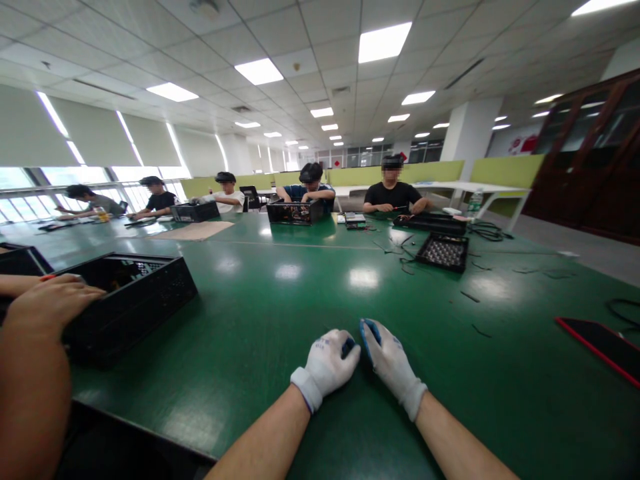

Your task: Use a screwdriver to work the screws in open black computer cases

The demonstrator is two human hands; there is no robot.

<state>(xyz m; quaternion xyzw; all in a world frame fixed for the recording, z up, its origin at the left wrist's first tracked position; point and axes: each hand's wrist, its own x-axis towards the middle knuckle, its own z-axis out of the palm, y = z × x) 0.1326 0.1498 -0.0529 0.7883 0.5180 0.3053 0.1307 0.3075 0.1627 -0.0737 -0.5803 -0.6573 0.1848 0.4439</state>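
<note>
Both my hands wear white knitted gloves with blue palms and rest near each other on the green tabletop [280, 307]. My left hand [330, 363] is loosely curled, with a gap between thumb and fingers where the blue palm coating shows. Just beside it, my right hand [393, 363] lies tilted inward, its thumb a little apart from the bent fingers. I see nothing held in either hand, though the undersides of the fingers are hidden. A narrow strip of table separates the two hands.
On the left, a co-worker's hand [55, 300] lies on a black metal case [135, 313]. Across the table are a black tray of round cells [443, 252], cables [487, 231] and another open case [295, 213] with people behind. A red-edged black panel [600, 340] lies right.
</note>
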